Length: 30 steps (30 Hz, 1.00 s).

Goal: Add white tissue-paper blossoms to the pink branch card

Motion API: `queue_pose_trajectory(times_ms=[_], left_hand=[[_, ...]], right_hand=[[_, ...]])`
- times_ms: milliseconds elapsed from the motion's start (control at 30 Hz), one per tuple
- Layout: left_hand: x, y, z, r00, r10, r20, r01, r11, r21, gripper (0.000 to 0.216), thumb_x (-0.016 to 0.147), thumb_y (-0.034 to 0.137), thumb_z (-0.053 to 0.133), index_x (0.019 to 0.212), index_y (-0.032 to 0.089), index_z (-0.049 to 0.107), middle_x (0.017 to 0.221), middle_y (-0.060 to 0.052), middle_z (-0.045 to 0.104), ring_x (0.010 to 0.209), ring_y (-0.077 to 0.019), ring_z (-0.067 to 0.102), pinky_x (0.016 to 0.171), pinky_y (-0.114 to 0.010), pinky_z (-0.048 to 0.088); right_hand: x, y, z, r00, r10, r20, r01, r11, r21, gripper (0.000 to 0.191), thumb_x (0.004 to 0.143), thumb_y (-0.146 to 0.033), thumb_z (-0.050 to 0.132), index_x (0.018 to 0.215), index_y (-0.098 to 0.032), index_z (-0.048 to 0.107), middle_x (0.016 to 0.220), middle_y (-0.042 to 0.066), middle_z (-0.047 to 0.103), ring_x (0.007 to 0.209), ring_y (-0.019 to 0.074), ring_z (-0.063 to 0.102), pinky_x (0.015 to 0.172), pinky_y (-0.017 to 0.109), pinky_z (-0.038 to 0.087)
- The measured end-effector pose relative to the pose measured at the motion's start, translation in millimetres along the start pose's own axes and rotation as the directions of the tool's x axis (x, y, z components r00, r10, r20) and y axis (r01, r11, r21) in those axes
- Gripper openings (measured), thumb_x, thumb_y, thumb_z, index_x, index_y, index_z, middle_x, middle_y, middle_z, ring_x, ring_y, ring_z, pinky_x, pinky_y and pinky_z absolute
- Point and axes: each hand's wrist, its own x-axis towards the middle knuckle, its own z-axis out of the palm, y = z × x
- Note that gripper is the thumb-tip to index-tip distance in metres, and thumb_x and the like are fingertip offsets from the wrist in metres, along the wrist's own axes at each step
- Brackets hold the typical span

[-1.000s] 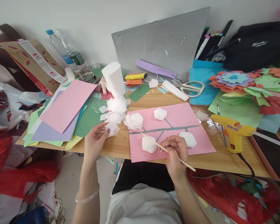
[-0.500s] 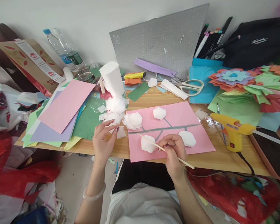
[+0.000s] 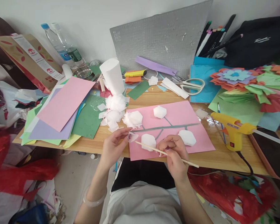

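My left hand (image 3: 114, 145) pinches a small white tissue piece (image 3: 133, 137) at the left edge of the pink sheet (image 3: 177, 116). My right hand (image 3: 174, 152) is closed on a thin wooden stick (image 3: 151, 149) whose tip points at that piece. The pink sheet bears a grey-green branch drawing and several white tissue blossoms (image 3: 148, 141), one fluffy (image 3: 133, 119). A heap of white tissue pieces (image 3: 114, 112) lies just left of the sheet, below a white paper roll (image 3: 112, 76).
Coloured paper sheets (image 3: 60, 109) are stacked at the left. A yellow glue gun (image 3: 233, 130) lies at the right with its cord over the table edge. Scissors (image 3: 192, 85), a grey cutting mat (image 3: 161, 40), water bottles (image 3: 63, 49) and paper flowers (image 3: 247, 84) stand behind.
My left hand picked a white tissue piece from the heap and carried it right, to the pink sheet's edge. My right hand kept the stick, shifting slightly so its tip meets the piece.
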Motion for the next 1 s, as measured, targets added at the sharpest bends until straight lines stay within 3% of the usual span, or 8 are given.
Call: queue_pose_trajectory(times_ms=[233,400,600,800,1000], left_hand=[[-2.4,7.3,1.4,0.993,-0.083,0.081,0.087,0.995,-0.041,0.041,0.085,0.035,0.069,0.121,0.017,0.065,0.093,-0.006,0.075,0.091,-0.0187,0.069,0.087,-0.031,0.054],[-3.3,9.7,3.7,0.989,-0.091,0.118,0.106,0.987,-0.119,0.048,0.082,0.036,0.072,0.124,0.017,0.060,0.092,-0.006,0.075,0.090,-0.0188,0.070,0.087,-0.032,0.054],[-3.3,9.8,3.9,0.991,-0.083,0.105,0.099,0.984,-0.149,0.051,0.082,0.032,0.072,0.127,0.016,0.055,0.090,-0.006,0.075,0.092,-0.0199,0.072,0.089,-0.034,0.054],[-2.9,6.9,5.9,0.984,-0.062,0.166,0.091,0.980,-0.175,0.052,0.085,0.034,0.070,0.130,0.016,0.051,0.094,-0.008,0.076,0.101,-0.0224,0.071,0.092,-0.036,0.051],[-3.2,8.8,4.4,0.968,-0.014,0.252,0.060,0.983,-0.174,0.048,0.092,0.035,0.063,0.133,0.016,0.050,0.104,-0.013,0.076,0.105,-0.0238,0.069,0.093,-0.037,0.047]], right_hand=[[0.2,-0.8,0.3,0.999,-0.024,-0.033,0.023,0.999,-0.022,0.017,0.084,-0.013,0.045,0.095,-0.023,0.053,0.060,-0.005,0.055,0.058,0.0149,0.053,0.061,0.032,0.046],[-0.2,-1.8,-0.5,0.997,-0.045,-0.055,0.044,0.998,-0.033,0.018,0.083,-0.013,0.045,0.095,-0.023,0.054,0.059,-0.006,0.054,0.056,0.0143,0.052,0.061,0.032,0.045],[2.6,-4.9,-6.7,0.979,-0.097,-0.177,0.094,0.995,-0.025,0.023,0.077,-0.009,0.045,0.093,-0.023,0.054,0.057,-0.006,0.055,0.054,0.0143,0.052,0.058,0.031,0.044],[1.9,-6.1,-5.1,0.997,-0.035,-0.067,0.034,0.999,-0.024,0.020,0.078,-0.011,0.044,0.091,-0.023,0.052,0.055,-0.007,0.053,0.052,0.0144,0.050,0.056,0.031,0.042],[0.5,-4.6,-3.9,0.999,-0.010,-0.043,0.009,0.999,-0.031,0.016,0.081,-0.013,0.045,0.092,-0.023,0.051,0.056,-0.006,0.053,0.053,0.0149,0.051,0.057,0.032,0.042]])
